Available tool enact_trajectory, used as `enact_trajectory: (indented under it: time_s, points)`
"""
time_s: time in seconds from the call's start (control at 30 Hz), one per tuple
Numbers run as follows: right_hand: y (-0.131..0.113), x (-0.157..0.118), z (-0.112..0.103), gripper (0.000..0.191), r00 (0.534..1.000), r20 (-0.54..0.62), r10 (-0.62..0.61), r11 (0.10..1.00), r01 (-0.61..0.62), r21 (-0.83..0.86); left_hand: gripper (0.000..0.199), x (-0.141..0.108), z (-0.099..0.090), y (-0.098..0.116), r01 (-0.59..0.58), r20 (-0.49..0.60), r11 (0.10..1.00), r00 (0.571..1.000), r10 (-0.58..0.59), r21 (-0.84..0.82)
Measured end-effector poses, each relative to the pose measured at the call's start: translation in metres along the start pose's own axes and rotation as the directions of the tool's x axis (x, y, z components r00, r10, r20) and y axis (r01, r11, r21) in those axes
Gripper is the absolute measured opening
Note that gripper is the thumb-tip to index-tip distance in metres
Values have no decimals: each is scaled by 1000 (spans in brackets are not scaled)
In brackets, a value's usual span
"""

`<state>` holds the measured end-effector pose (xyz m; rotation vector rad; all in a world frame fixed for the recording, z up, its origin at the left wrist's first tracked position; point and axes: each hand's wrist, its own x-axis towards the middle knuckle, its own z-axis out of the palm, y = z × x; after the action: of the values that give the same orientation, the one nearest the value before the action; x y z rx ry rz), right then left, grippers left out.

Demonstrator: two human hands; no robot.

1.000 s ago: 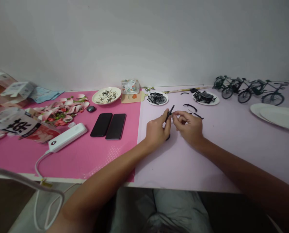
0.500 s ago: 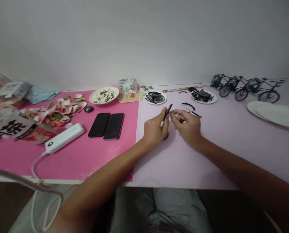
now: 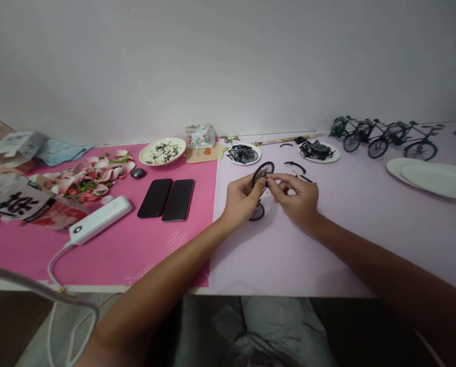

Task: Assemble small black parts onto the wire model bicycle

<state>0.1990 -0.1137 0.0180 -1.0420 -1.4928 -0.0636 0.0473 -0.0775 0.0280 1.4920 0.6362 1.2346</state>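
Observation:
A small black model bicycle [image 3: 263, 171] is held over the pale table, one spoked wheel raised above my fingers and another wheel below my left hand. My left hand [image 3: 240, 200] is closed around its middle, which hides most of the frame. Against the raised wheel's hub, my right hand [image 3: 299, 200] pinches with thumb and forefinger; whatever small part lies between those fingertips is too small to make out. Just beyond the right hand lie thin black curved pieces [image 3: 296, 167]. Two plates of black parts, wheels on the left plate [image 3: 259, 154] and a tangled heap on the right plate [image 3: 338, 154], stand behind.
Several assembled model bicycles [image 3: 421, 149] stand at the back right, behind white oval plates [image 3: 442, 179]. On the pink mat are two phones [image 3: 178, 200], a white power bank [image 3: 101, 220] with a cable, a mouse [image 3: 138, 173], a bowl [image 3: 142, 159] and pink petal-like pieces [image 3: 98, 171].
The bicycle has turned in my left hand, so its raised wheel, edge-on before, now shows its spokes. My right fingertips stay close against it.

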Motion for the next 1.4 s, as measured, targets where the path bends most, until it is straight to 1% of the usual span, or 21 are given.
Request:
enact_trajectory:
  time_s: [0.07,0.17,0.3,0.43,0.63,0.8,0.97,1.13,1.27,1.4]
  points:
    - [0,0,-1,15,1000,7,9,999,-9,-35,42,3,0,1,83,27,983,996,-80,-162]
    - [2,2,-2,18,1000,19,19,997,-18,-70,38,7,-2,2,197,86,934,980,-180,-298]
    - [4,4,-2,16,999,25,-26,997,28,-73,31,9,-6,1,279,141,876,960,-243,-393]
    - [4,5,-3,15,999,25,-41,996,42,-73,26,12,-7,1,335,176,843,942,-287,-420]
    - [3,6,-2,15,998,22,-61,998,62,-10,28,13,-8,0,362,198,813,932,-304,-455]
    - [5,6,-2,15,999,45,-3,1000,4,-19,29,11,-9,0,375,202,808,927,-317,-454]
    - [7,7,-3,13,999,40,-15,1000,15,13,33,13,-11,-4,380,220,798,924,-311,-467]
    - [7,8,0,13,999,32,8,1000,-8,9,33,15,-11,-6,388,210,797,921,-327,-462]
    - [7,8,1,13,1000,0,-14,1000,14,15,31,15,-10,-4,368,214,801,929,-301,-473]
    - [8,7,2,13,1000,-1,-13,1000,13,18,32,15,-10,-3,356,219,800,934,-283,-483]
